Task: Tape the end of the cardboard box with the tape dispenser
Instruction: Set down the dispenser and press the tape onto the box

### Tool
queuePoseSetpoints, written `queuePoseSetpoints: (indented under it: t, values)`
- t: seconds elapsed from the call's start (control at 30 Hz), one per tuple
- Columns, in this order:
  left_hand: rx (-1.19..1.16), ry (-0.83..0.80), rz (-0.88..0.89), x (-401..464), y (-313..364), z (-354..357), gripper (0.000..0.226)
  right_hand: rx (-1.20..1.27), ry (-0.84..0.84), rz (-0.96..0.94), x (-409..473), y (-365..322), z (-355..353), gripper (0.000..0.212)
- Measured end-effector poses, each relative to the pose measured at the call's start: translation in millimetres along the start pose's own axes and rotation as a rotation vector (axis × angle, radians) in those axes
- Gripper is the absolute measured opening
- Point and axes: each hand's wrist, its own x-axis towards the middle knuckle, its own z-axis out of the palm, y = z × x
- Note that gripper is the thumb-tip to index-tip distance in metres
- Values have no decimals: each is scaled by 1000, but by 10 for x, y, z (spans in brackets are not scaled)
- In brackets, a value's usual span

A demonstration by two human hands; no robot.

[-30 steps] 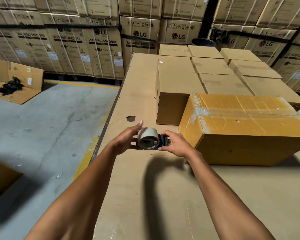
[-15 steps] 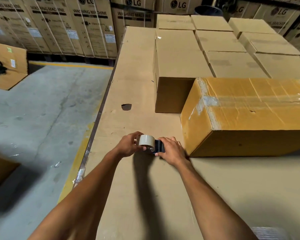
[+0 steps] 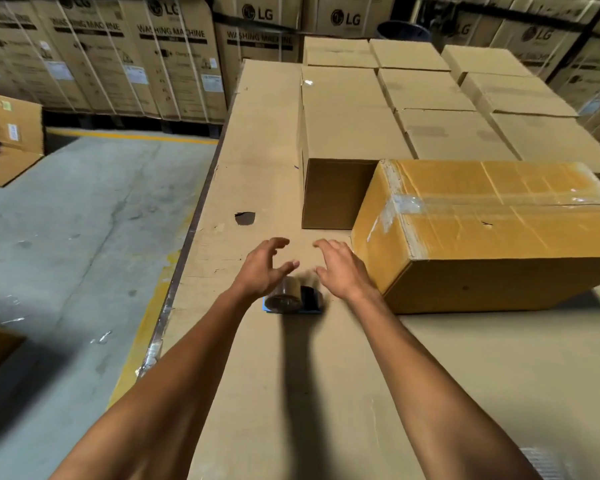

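The tape dispenser (image 3: 293,299), a blue frame with a roll of clear tape, lies blurred on the cardboard-covered table (image 3: 291,393). Both hands hover just above it with fingers spread and nothing in them: my left hand (image 3: 262,268) over its left side, my right hand (image 3: 340,268) over its right. The cardboard box (image 3: 492,237), yellow-brown with clear tape along its top seam and over its near-left end, lies on its side immediately right of my right hand.
Plain brown boxes (image 3: 347,133) stand in rows behind the taped box. The table top has a dark hole (image 3: 245,218), and its left edge (image 3: 184,254) drops to a concrete floor. Stacked washing machine cartons (image 3: 153,60) line the back.
Both hands held the dispenser, lowered it to the table, and have now let go and lifted with fingers spread. The view has tilted further down.
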Motion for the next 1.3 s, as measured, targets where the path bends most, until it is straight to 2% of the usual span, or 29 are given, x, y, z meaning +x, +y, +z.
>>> queuePoseSetpoints:
  t: [0.13, 0.27, 0.33, 0.4, 0.5, 0.63, 0.8, 0.87, 0.93, 1.0, 1.13, 1.2, 1.3]
  values:
    - [-97, 95, 147, 68, 621, 137, 46, -84, 233, -60, 53, -111, -619, 41]
    - [-164, 97, 285, 61, 1157, 422, 50, -155, 402, -79, -25, -25, -1132, 39]
    - [-228, 77, 283, 28, 1398, 574, 53, -143, 461, 15, -76, 147, -1296, 35]
    - [-382, 42, 158, -11, 1644, 693, 55, -123, 443, 188, -111, 387, -1390, 42]
    - [-668, -3, -118, 46, 1883, 856, 63, -137, 297, 420, -159, 739, -1454, 72]
    - [-842, -11, -306, 229, 1925, 1077, 78, -93, 121, 558, -218, 937, -1450, 104]
    - [-1073, -111, -345, 469, 1833, 1400, 88, -105, 76, 607, -135, 926, -1435, 124]
    - [-1227, -131, -337, 555, 1786, 1534, 110, -106, 75, 622, -99, 919, -1432, 128]
    - [-1275, -108, -346, 681, 1721, 1684, 126, -104, 94, 628, -72, 933, -1405, 129]
    - [-1283, -99, -364, 723, 1689, 1718, 118, -104, 102, 631, -54, 956, -1377, 121]
    - [-1399, -100, -397, 673, 1733, 1616, 87, -106, 86, 626, -34, 1027, -1329, 98]
    - [-1440, -71, -416, 652, 1745, 1600, 68, -100, 75, 623, -30, 1047, -1317, 91]
    - [-1384, -13, -460, 630, 1710, 1641, 40, -91, 68, 618, -17, 1059, -1303, 81]
